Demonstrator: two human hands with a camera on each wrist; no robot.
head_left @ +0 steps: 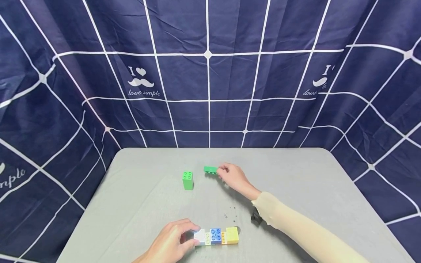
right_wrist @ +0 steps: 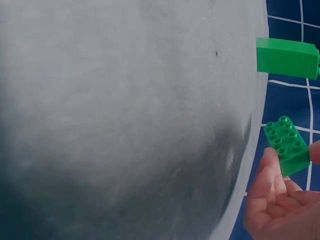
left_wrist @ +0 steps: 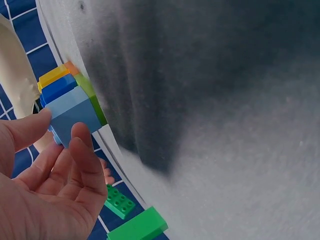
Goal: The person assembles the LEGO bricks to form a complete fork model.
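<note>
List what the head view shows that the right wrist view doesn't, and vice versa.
Only the head view shows the left hand, the joined pale-blue, blue and yellow plastic bricks it pinches, and the cream sleeve.

Only the right wrist view shows the palm side of the right hand and, clearly, both stud rows of the rectangular green plastic brick it holds.

Both share that hand and brick, the tall green plastic block, the grey table and white-lined navy cloth.

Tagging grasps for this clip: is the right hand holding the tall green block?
No, the right hand pinches the darker green brick, while the tall green block stands apart on the table.
</note>
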